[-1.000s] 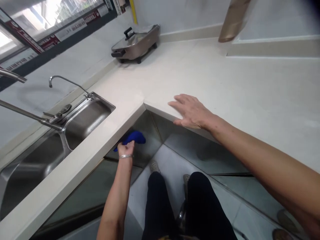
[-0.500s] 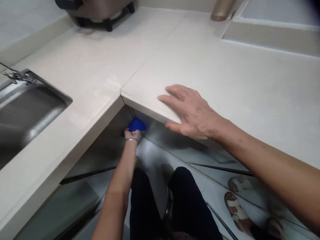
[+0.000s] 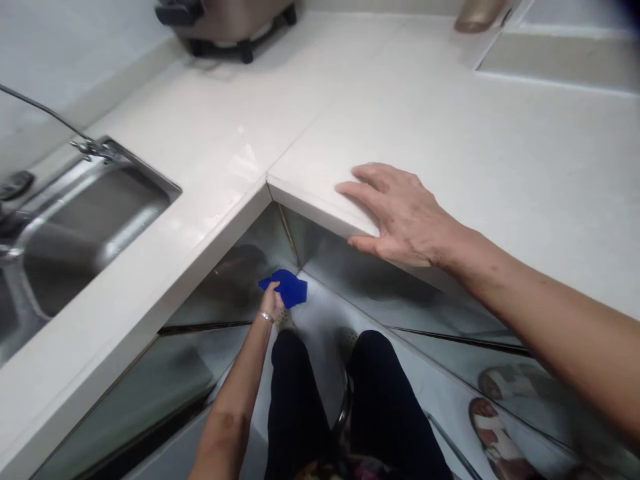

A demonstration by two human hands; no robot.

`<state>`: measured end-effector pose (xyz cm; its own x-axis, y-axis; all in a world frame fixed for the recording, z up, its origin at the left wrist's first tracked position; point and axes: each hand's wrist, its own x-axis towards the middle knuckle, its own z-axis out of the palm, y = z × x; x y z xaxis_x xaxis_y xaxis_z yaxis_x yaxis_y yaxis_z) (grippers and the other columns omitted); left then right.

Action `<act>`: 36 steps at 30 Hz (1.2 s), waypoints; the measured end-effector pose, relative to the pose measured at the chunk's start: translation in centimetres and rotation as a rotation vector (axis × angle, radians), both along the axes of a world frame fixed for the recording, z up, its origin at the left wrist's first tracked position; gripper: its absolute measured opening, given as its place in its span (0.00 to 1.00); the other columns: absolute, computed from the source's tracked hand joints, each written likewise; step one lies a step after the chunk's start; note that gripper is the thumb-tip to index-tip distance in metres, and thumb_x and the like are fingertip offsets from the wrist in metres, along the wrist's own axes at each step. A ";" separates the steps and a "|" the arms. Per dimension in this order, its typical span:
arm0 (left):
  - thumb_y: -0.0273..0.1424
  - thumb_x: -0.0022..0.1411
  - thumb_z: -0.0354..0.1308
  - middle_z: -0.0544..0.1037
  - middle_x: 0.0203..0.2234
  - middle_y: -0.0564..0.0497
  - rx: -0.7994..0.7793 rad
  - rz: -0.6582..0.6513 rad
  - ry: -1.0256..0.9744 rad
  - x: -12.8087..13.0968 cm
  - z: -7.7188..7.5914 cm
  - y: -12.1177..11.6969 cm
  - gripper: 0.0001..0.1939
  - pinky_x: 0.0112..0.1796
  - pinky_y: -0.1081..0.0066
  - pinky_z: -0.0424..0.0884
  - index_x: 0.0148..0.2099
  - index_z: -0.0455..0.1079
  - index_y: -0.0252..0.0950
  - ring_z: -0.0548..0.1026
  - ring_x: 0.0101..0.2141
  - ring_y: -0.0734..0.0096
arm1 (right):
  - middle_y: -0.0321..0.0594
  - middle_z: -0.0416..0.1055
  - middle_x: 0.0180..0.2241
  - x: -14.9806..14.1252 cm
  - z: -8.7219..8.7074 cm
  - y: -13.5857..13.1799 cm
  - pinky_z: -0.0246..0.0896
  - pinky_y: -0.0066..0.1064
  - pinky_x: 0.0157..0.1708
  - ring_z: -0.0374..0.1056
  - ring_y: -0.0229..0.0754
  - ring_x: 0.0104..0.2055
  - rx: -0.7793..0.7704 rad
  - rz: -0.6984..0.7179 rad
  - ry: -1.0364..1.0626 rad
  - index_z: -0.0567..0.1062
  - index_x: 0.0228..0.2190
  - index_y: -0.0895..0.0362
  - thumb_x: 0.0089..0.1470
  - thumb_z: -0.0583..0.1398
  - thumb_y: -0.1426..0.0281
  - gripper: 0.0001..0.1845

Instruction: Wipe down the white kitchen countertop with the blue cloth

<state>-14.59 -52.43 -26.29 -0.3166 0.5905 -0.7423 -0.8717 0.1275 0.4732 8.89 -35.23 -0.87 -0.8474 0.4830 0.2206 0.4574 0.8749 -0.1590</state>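
Down below the counter, my left hand (image 3: 273,299) is closed around a blue cloth (image 3: 291,288), which hangs partly spread near the inner corner of the cabinets. Dark, shiny cabinet doors (image 3: 235,273) stand just beside it. My right hand (image 3: 400,213) rests on the white countertop (image 3: 320,147) close to its front edge. Its fingers are apart on the top surface, while the thumb lies against the edge. Nothing is held in it.
To the left is a steel sink (image 3: 95,227) with a tap (image 3: 93,148). A brown appliance on black feet (image 3: 235,20) stands at the back. My dark-trousered legs (image 3: 295,400) are between the cabinets. Another person's sandalled foot (image 3: 493,427) shows at lower right.
My left hand has drawn the blue cloth down and towards me, away from the corner, and more of the cloth shows. My right hand stays at the counter edge. The view has shifted slightly left.
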 end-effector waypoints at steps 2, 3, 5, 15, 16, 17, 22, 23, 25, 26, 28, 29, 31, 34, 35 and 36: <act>0.30 0.65 0.58 0.80 0.26 0.44 0.019 -0.037 0.041 0.1 3.2 -2.0 0.09 0.39 0.66 0.78 0.40 0.76 0.29 0.81 0.33 0.62 | 0.43 0.57 0.66 -0.3 -0.6 0.3 0.50 0.62 0.63 0.49 0.64 0.68 0.026 0.016 0.037 0.58 0.64 0.44 0.56 0.58 0.49 0.38; 0.30 0.65 0.57 0.81 0.28 0.43 0.038 -0.049 0.066 0.2 5.0 -2.8 0.10 0.41 0.64 0.78 0.41 0.77 0.29 0.82 0.35 0.60 | 0.46 0.57 0.66 -0.5 -0.9 0.5 0.51 0.62 0.63 0.50 0.65 0.67 0.037 0.021 0.052 0.60 0.64 0.48 0.55 0.59 0.50 0.39; 0.30 0.66 0.56 0.82 0.34 0.41 0.082 -0.059 0.126 0.6 8.8 -3.8 0.12 0.46 0.61 0.77 0.45 0.77 0.29 0.82 0.40 0.57 | 0.52 0.59 0.64 -0.9 -1.4 0.8 0.52 0.62 0.61 0.53 0.67 0.65 0.042 0.029 0.081 0.63 0.61 0.54 0.53 0.60 0.52 0.38; 0.44 0.57 0.68 0.78 0.54 0.43 0.581 -0.302 0.622 6.0 26.4 -4.0 0.35 0.62 0.57 0.66 0.64 0.69 0.37 0.72 0.58 0.50 | 0.49 0.70 0.58 1.3 -0.1 -6.0 0.60 0.49 0.61 0.67 0.51 0.59 -0.665 0.218 0.628 0.65 0.60 0.55 0.64 0.53 0.51 0.30; 0.44 0.57 0.68 0.78 0.54 0.43 0.598 -0.342 0.644 6.7 27.2 -3.6 0.35 0.62 0.56 0.66 0.64 0.69 0.37 0.72 0.58 0.50 | 0.47 0.70 0.58 2.3 -0.1 -7.2 0.61 0.48 0.60 0.67 0.50 0.59 -0.837 0.236 0.635 0.64 0.61 0.53 0.64 0.54 0.49 0.32; 0.43 0.57 0.68 0.78 0.54 0.43 0.606 -0.390 0.660 7.4 27.9 -3.3 0.35 0.61 0.56 0.66 0.63 0.69 0.37 0.72 0.58 0.49 | 0.46 0.71 0.58 3.3 -0.3 -8.3 0.63 0.47 0.59 0.68 0.50 0.58 -0.995 0.251 0.631 0.63 0.62 0.52 0.63 0.55 0.48 0.33; 0.41 0.56 0.70 0.80 0.51 0.41 0.584 -0.620 0.705 10.5 29.4 -0.7 0.29 0.60 0.54 0.68 0.57 0.75 0.34 0.75 0.55 0.48 | 0.42 0.78 0.45 7.9 -1.2 -10.4 0.69 0.42 0.50 0.73 0.49 0.47 -1.184 0.147 0.702 0.75 0.48 0.54 0.55 0.64 0.51 0.26; 0.40 0.55 0.71 0.80 0.50 0.40 0.587 -0.625 0.718 11.0 29.7 0.2 0.28 0.59 0.55 0.68 0.56 0.76 0.33 0.75 0.54 0.49 | 0.41 0.78 0.43 8.6 -1.0 -10.0 0.69 0.41 0.49 0.73 0.48 0.46 -1.108 0.096 0.745 0.76 0.46 0.55 0.56 0.63 0.52 0.23; 0.39 0.53 0.73 0.81 0.48 0.41 0.613 -0.599 0.755 12.0 30.8 2.4 0.27 0.58 0.54 0.70 0.52 0.77 0.33 0.76 0.52 0.50 | 0.40 0.78 0.42 10.0 0.3 -8.5 0.69 0.41 0.50 0.74 0.48 0.45 -0.884 -0.002 0.821 0.77 0.46 0.54 0.58 0.61 0.55 0.20; 0.38 0.51 0.74 0.81 0.48 0.41 0.637 -0.575 0.776 12.5 31.6 3.8 0.27 0.57 0.53 0.71 0.52 0.77 0.33 0.77 0.51 0.51 | 0.39 0.79 0.43 10.8 1.3 -7.4 0.69 0.42 0.51 0.74 0.48 0.45 -0.743 -0.050 0.846 0.77 0.47 0.54 0.59 0.60 0.57 0.19; 0.39 0.48 0.75 0.81 0.49 0.41 0.705 -0.528 0.832 13.6 33.3 7.1 0.29 0.55 0.52 0.72 0.51 0.76 0.34 0.77 0.51 0.51 | 0.41 0.78 0.46 12.3 3.9 -4.9 0.67 0.43 0.53 0.73 0.49 0.48 -0.420 -0.128 0.872 0.77 0.48 0.54 0.58 0.58 0.62 0.19; 0.39 0.46 0.76 0.80 0.49 0.41 0.749 -0.501 0.868 14.1 34.1 8.7 0.30 0.55 0.52 0.72 0.51 0.76 0.34 0.77 0.52 0.51 | 0.43 0.77 0.48 13.2 5.3 -3.6 0.66 0.44 0.55 0.73 0.50 0.50 -0.257 -0.150 0.871 0.76 0.49 0.55 0.57 0.57 0.64 0.19; 0.40 0.45 0.76 0.80 0.50 0.40 0.840 -0.452 0.991 14.8 35.1 11.5 0.32 0.57 0.52 0.70 0.52 0.75 0.32 0.75 0.53 0.51 | 0.46 0.75 0.52 15.0 7.5 -1.4 0.64 0.45 0.58 0.70 0.51 0.54 0.020 -0.164 0.835 0.76 0.52 0.55 0.57 0.55 0.68 0.22; 0.40 0.41 0.76 0.78 0.53 0.42 0.819 -0.560 1.221 14.3 34.5 13.3 0.38 0.60 0.54 0.66 0.55 0.74 0.35 0.74 0.56 0.53 | 0.48 0.74 0.53 17.9 7.7 -0.1 0.61 0.49 0.60 0.68 0.52 0.57 0.203 -0.130 0.667 0.75 0.53 0.55 0.56 0.54 0.70 0.24; 0.39 0.39 0.77 0.78 0.54 0.42 0.768 -0.617 1.267 13.6 33.7 13.1 0.40 0.60 0.54 0.66 0.56 0.74 0.36 0.73 0.56 0.52 | 0.47 0.74 0.53 18.9 6.9 -0.3 0.58 0.52 0.62 0.67 0.52 0.58 0.196 -0.113 0.571 0.76 0.51 0.53 0.55 0.54 0.70 0.23; 0.39 0.37 0.77 0.77 0.54 0.41 0.704 -0.665 1.290 12.6 32.8 12.5 0.41 0.60 0.53 0.67 0.56 0.74 0.36 0.74 0.56 0.51 | 0.46 0.74 0.53 19.8 5.7 -0.7 0.55 0.55 0.63 0.66 0.53 0.59 0.164 -0.102 0.470 0.77 0.50 0.52 0.54 0.55 0.70 0.22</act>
<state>-2.04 -39.89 6.55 -0.0455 0.9628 0.2665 0.2517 -0.2471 0.9357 28.69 -35.91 4.78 -0.5891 0.4849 0.6463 0.4535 0.8605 -0.2322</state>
